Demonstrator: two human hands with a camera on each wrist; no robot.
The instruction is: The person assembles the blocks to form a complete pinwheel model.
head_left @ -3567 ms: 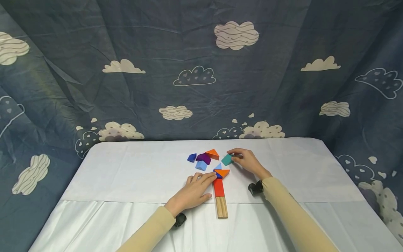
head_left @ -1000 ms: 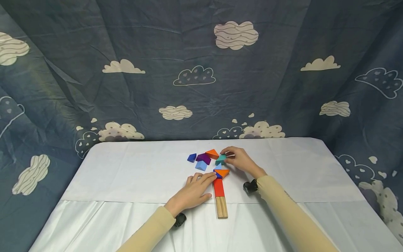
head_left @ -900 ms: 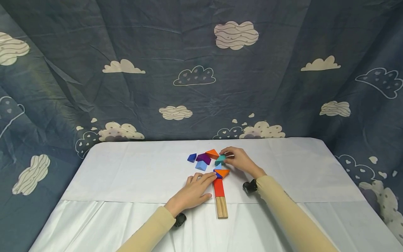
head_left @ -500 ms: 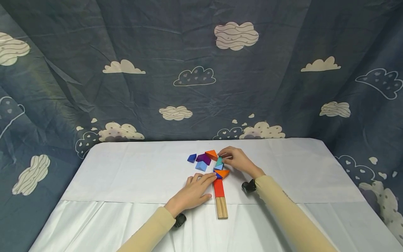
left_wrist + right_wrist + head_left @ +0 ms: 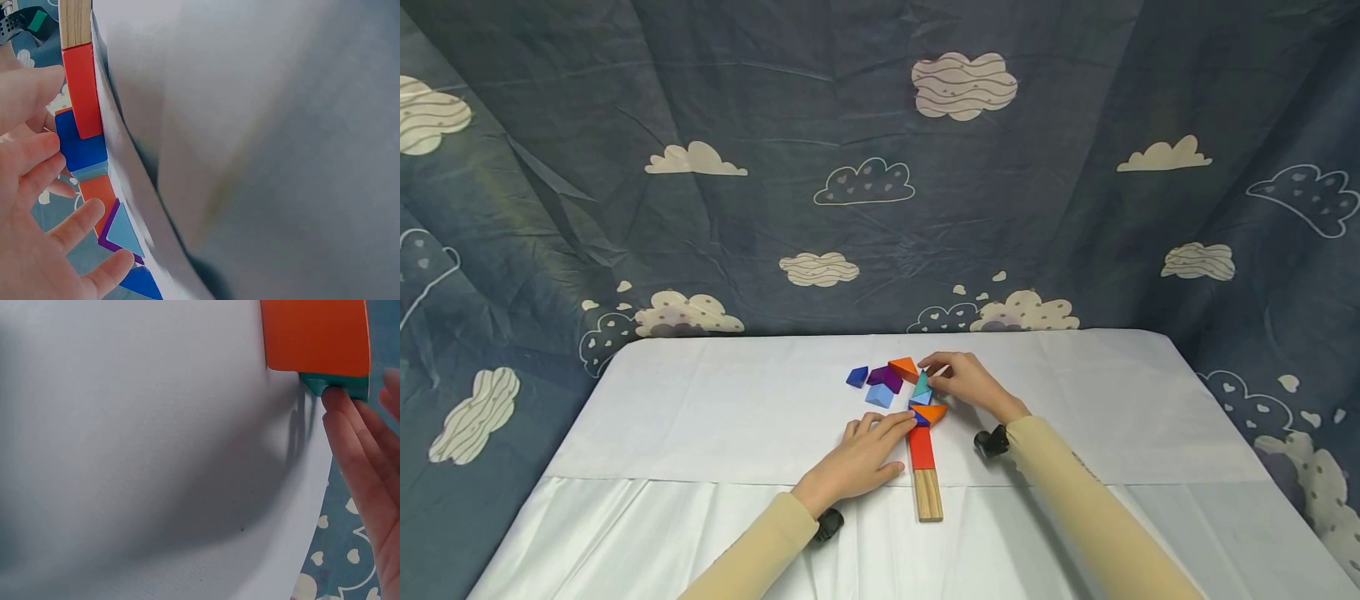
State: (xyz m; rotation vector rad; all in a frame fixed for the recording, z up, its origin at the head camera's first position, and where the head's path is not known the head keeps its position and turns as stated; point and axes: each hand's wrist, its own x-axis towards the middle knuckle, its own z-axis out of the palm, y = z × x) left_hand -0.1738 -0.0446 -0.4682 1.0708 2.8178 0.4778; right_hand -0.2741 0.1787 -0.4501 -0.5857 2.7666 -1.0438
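Observation:
A row of coloured blocks lies on the white table. It runs from a wooden block (image 5: 928, 495) through a red block (image 5: 921, 448) to a blue triangular block (image 5: 919, 420) beside an orange one (image 5: 932, 412). Beyond these sit a light blue block (image 5: 921, 398) and a teal block (image 5: 922, 383). My left hand (image 5: 857, 458) lies left of the row, fingers extended, its fingertips touching the blue triangular block. At the row's far end, my right hand (image 5: 970, 383) pinches the teal block, partly hiding it. Its fingertips (image 5: 337, 403) meet the teal face in the right wrist view.
Loose blocks lie left of the row's far end: a dark blue one (image 5: 857, 377), a purple one (image 5: 887, 378), a light blue one (image 5: 880, 394) and an orange one (image 5: 904, 368) close to the teal block. A cloud-patterned cloth (image 5: 760, 225) hangs behind the table.
My right hand has brought the teal block leftward and turned it, so it now stands against the light blue block. The loose orange block has shifted slightly left. My left hand has stayed put.

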